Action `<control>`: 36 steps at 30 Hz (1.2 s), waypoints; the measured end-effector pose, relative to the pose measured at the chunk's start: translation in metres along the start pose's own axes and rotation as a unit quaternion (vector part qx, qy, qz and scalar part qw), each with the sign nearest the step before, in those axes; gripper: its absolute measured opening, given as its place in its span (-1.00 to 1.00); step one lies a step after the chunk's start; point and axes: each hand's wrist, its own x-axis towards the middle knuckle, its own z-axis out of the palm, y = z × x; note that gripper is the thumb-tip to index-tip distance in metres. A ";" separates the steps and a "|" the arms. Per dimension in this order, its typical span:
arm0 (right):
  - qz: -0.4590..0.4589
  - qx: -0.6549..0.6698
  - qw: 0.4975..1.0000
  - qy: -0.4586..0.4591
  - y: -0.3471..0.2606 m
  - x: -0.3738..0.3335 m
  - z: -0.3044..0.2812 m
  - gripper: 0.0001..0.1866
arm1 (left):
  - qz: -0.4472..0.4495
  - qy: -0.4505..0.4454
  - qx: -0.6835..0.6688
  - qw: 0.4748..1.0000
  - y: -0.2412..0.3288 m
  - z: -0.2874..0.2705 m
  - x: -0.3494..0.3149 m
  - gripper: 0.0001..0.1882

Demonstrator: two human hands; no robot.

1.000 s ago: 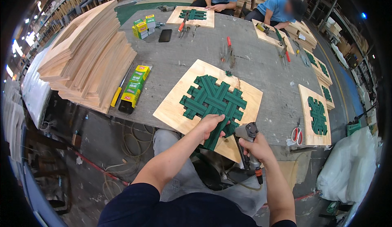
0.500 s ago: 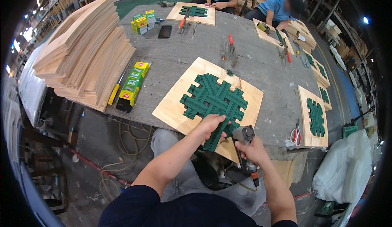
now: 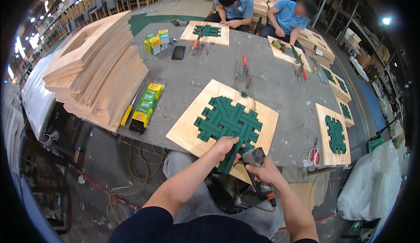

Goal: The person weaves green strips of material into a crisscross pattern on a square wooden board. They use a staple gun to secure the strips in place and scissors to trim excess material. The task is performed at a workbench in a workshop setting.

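Observation:
A pale wooden panel (image 3: pixel 186 131) lies at the table's near edge, its corner toward me. Green elastic webbing (image 3: pixel 225 114) is woven across its middle, strap ends sticking out all round. My left hand (image 3: pixel 227 147) is closed on a loose green webbing strap (image 3: pixel 227 163) that hangs over the panel's near edge; some of its fingers are hidden behind the strap. Close beside it, my right hand (image 3: pixel 266 172) grips an air staple gun (image 3: pixel 253 156), with an orange hose fitting pointing down. The gun's head is near the panel's near right edge; whether they touch I cannot tell.
Stacked wooden frames (image 3: pixel 100 85) rise at left, beside staple boxes (image 3: pixel 148 105) and a yellow-handled tool (image 3: pixel 127 115). Red-handled scissors (image 3: pixel 313 154) and a finished webbed panel (image 3: pixel 334 133) lie right. Two people in blue shirts (image 3: pixel 240 7) work across the table (image 3: pixel 183 81). An air hose (image 3: pixel 144 168) coils below.
The whole view has tilted up, so the table and panel sit lower in the picture. Both hands keep their hold on the strap and the staple gun, with little other movement.

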 end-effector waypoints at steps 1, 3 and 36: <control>-0.012 0.039 0.999 0.010 0.004 0.000 -0.002 -0.63 | 0.015 0.002 0.002 1.000 -0.002 -0.001 -0.001 -0.63; -0.037 0.112 0.993 0.029 0.016 0.001 -0.013 -0.65 | 0.082 0.004 0.061 0.995 -0.012 0.002 -0.004 -0.66; 0.117 -0.260 0.839 0.463 0.183 0.014 -0.280 -0.32 | 0.171 0.078 0.294 0.937 -0.029 0.034 -0.028 -0.67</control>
